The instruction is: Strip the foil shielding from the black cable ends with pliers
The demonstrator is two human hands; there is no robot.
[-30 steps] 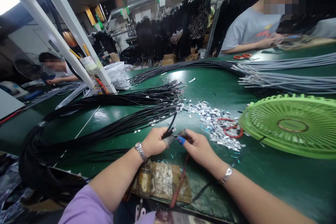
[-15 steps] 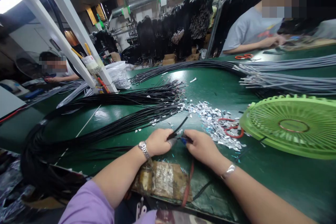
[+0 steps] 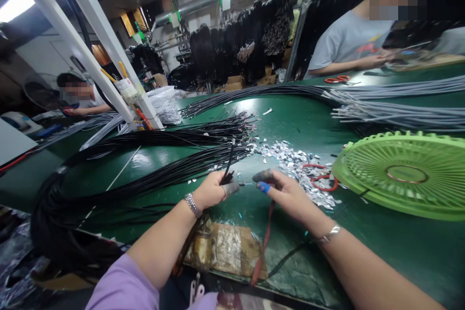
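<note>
My left hand (image 3: pixel 214 193), with a watch at its wrist, is closed on a black cable (image 3: pixel 228 162) that sticks up past the fingers. A short wire end with a thin blue core (image 3: pixel 247 184) points right from its covered fingertip. Just right of that tip is my right hand (image 3: pixel 283 191), open, thumb and index finger apart. Blue tape wraps its thumb, and a grey cover sits on a finger. Beneath it runs a red strap-like strip (image 3: pixel 268 237). Behind my hands lies a bundle of black cables (image 3: pixel 189 167), ends toward the middle.
A heap of silvery scraps (image 3: pixel 286 164) lies beyond my right hand, with red-handled scissors (image 3: pixel 323 179) in it. A green fan (image 3: pixel 403 174) stands right. Grey cables (image 3: pixel 399 111) lie farther back. Cardboard (image 3: pixel 228 247) is at the near edge. Two people (image 3: pixel 348 43) sit across.
My hands have moved apart; the right one has opened and shifted right. My left hand has moved left, and its cable now stands more upright.
</note>
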